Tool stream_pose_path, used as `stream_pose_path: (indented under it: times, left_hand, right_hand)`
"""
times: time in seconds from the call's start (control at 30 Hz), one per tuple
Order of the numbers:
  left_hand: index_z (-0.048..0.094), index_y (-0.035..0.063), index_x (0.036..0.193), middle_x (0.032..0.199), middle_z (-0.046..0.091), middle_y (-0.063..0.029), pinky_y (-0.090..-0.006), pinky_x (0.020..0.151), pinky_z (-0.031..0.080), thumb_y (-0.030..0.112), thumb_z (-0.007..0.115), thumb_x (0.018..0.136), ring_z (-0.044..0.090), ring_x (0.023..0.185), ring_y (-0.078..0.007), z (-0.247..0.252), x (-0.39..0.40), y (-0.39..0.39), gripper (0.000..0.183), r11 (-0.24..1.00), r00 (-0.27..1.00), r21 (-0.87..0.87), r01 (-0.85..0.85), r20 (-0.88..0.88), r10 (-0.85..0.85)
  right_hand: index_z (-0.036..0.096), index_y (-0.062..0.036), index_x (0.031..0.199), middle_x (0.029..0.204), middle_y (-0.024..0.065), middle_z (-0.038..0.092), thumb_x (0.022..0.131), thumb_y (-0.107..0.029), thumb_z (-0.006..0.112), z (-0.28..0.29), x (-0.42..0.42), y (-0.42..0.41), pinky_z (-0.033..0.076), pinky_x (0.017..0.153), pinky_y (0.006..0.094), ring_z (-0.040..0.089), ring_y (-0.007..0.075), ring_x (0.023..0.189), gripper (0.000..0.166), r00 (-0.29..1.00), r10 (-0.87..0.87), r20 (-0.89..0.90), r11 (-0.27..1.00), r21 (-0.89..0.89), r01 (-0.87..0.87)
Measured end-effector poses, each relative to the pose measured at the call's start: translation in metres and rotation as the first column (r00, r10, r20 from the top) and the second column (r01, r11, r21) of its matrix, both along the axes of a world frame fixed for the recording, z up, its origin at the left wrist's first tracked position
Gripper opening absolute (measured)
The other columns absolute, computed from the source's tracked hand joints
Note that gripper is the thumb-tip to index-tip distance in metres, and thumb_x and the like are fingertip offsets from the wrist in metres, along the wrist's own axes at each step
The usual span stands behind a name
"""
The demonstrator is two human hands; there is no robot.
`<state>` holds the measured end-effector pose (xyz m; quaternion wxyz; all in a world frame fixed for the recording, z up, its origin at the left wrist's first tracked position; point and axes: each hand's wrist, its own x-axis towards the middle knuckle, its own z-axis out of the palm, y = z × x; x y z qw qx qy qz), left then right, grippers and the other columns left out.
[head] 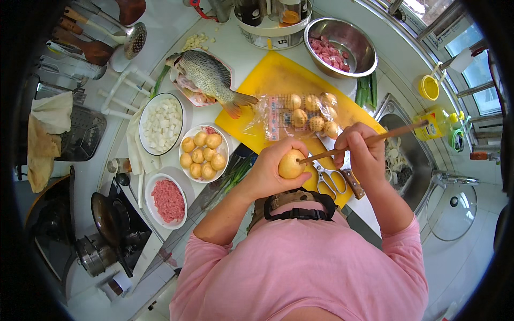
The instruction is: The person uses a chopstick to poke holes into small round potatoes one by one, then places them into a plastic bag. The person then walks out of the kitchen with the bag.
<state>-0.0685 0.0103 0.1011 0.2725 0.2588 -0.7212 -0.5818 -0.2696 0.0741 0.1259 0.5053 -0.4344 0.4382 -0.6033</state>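
My left hand (270, 168) grips a round golden fried tofu puff (290, 164) above the near side of a yellow cutting board (265, 76). In my right hand (363, 154) is a wooden chopstick (395, 131), its tip at a small dark hole in the puff. How deep the tip sits I cannot tell. Beyond my hands a clear printed plastic bag (277, 116) holds several more puffs (312, 103). White-handled scissors (331, 178) and a knife with a wooden handle (352, 184) lie under and beside my right hand. A white bowl (225, 168) of several puffs stands to the left.
At left are a bowl of minced meat (168, 200) and one of white cubes (162, 124). A whole fish (209, 76) on a plate overhangs the board. A steel bowl (363, 44) with meat pieces stands behind. The sink (409, 156) is right, the cooktop (132, 228) left.
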Motion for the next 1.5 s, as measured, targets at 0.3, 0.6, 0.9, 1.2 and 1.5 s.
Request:
stream_pose_path:
  times: [0.3,0.6,0.9,1.2,1.5]
  left_hand:
    - [0.053,0.0061,0.098,0.088,0.058,-0.0094,-0.0319,0.071,0.049,0.009,0.077,0.070,0.060,0.079,-0.0243,-0.010,-0.003,0.001,0.037,0.949,0.957,-0.162,-0.271,0.059,0.283]
    - [0.053,0.0070,0.096,0.089,0.057,-0.0091,-0.0313,0.071,0.047,0.007,0.076,0.068,0.059,0.080,-0.0249,0.001,-0.004,0.000,0.036,0.966,0.985,-0.213,-0.144,0.061,0.161]
    - [0.052,0.0072,0.097,0.089,0.055,-0.0043,-0.0274,0.075,0.045,0.004,0.076,0.068,0.056,0.082,-0.0155,-0.008,-0.002,-0.001,0.037,0.991,0.990,-0.029,-0.133,-0.045,0.132]
    - [0.053,0.0071,0.095,0.091,0.054,-0.0059,-0.0275,0.075,0.044,0.004,0.077,0.067,0.055,0.082,-0.0183,-0.005,-0.004,-0.005,0.038,0.978,0.999,-0.201,-0.052,-0.023,0.048]
    - [0.053,0.0075,0.095,0.090,0.055,-0.0080,-0.0307,0.076,0.046,0.005,0.078,0.065,0.056,0.083,-0.0234,-0.006,-0.004,-0.006,0.040,0.933,0.984,-0.313,-0.176,-0.035,0.174]
  right_hand:
    - [0.062,-0.0023,0.082,0.074,0.0098,0.061,0.077,-0.007,0.071,0.013,0.000,0.002,0.047,0.052,0.0310,0.060,0.0243,0.061,0.011,0.700,-0.200,-0.686,0.836,-0.491,-0.243]
    - [0.053,0.0001,0.080,0.072,0.0071,0.058,0.097,-0.013,0.048,0.000,0.002,0.000,0.045,0.055,0.0236,0.054,0.0106,0.059,0.022,0.994,0.027,-0.102,0.985,-0.165,-0.044]
    - [0.054,0.0012,0.081,0.072,0.0070,0.057,0.097,-0.013,0.048,0.008,-0.003,-0.003,0.045,0.053,0.0233,0.055,0.0111,0.058,0.022,0.993,-0.032,-0.118,0.982,-0.190,0.009]
    - [0.054,-0.0006,0.078,0.064,0.0055,0.054,0.098,-0.020,0.047,0.007,-0.011,-0.012,0.042,0.048,0.0225,0.053,0.0106,0.051,0.028,1.000,0.029,-0.007,0.996,0.083,-0.029]
    - [0.054,-0.0014,0.079,0.064,0.0060,0.056,0.097,-0.023,0.049,0.007,-0.002,-0.010,0.046,0.049,0.0232,0.054,0.0113,0.050,0.029,0.995,-0.094,0.012,0.992,0.080,0.093]
